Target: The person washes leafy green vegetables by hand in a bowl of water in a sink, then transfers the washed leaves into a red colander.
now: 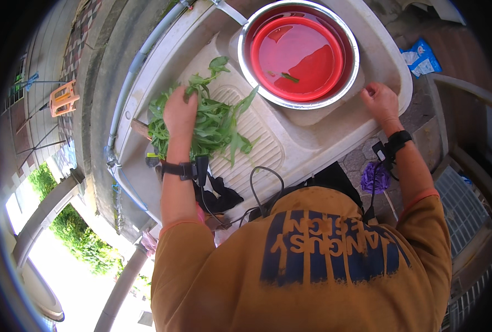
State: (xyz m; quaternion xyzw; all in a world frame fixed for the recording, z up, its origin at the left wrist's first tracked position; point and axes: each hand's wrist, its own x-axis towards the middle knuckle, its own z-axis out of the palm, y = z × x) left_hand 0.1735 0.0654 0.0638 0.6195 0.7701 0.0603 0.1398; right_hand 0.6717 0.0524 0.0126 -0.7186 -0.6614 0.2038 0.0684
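A pile of leafy green vegetables (pixel 213 124) lies on the ribbed drainboard of a pale sink (pixel 250 145). My left hand (pixel 181 108) is on top of the pile, its fingers curled at some stems; whether they grip them is unclear. At the right rim of the sink is my right hand (pixel 380 101), fingers curled inward, with nothing plainly visible in them. Between the hands and farther back, a red plastic basin (pixel 298 58) of water sits inside a larger metal basin (pixel 356 70). A bit of green stem (pixel 289 77) floats in the water.
A metal faucet (pixel 233 13) reaches over the sink from a grey pipe (pixel 134 66). Black cloth (pixel 219 199) and cables lie at the sink's near left. A blue packet (pixel 421 58) is beyond the right rim. A purple mop head or brush (pixel 375 177) stands below the right forearm.
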